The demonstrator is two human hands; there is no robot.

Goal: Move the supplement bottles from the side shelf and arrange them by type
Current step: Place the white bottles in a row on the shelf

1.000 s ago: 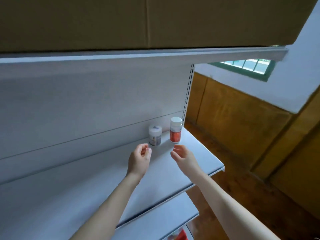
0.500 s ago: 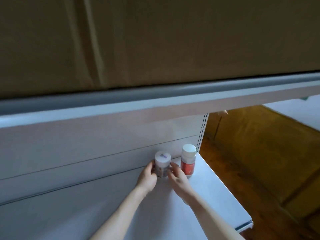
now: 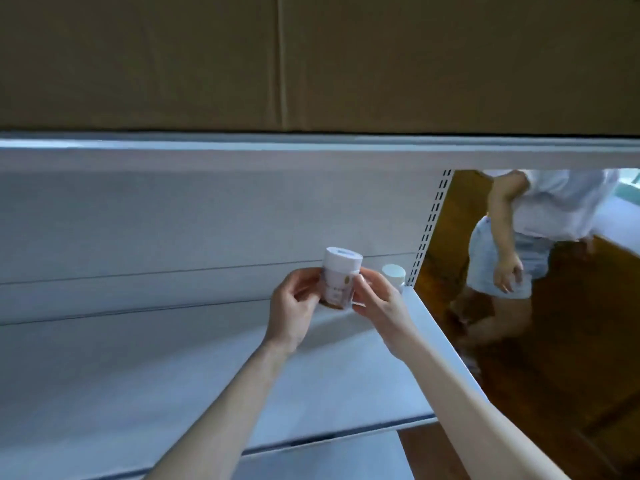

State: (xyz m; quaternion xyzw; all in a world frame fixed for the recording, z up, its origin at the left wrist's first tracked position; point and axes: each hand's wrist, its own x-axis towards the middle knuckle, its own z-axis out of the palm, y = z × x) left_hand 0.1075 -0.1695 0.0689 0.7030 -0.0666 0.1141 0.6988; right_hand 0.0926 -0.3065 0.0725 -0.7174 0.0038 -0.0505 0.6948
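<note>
A short white-capped supplement bottle with a pale label is lifted off the white shelf and tilted slightly. My left hand grips its left side and my right hand grips its right side. Behind my right hand, a second bottle with a white cap stands at the shelf's back right corner; its body is mostly hidden by my fingers.
A large cardboard box sits on the upper shelf just above. A perforated upright ends the shelf on the right. Beyond it, a person in a white top and light shorts stands on the wooden floor.
Both hands reached in, closed on the short bottle and raised it off the shelf. The view shifted, and a person has come into sight on the right.
</note>
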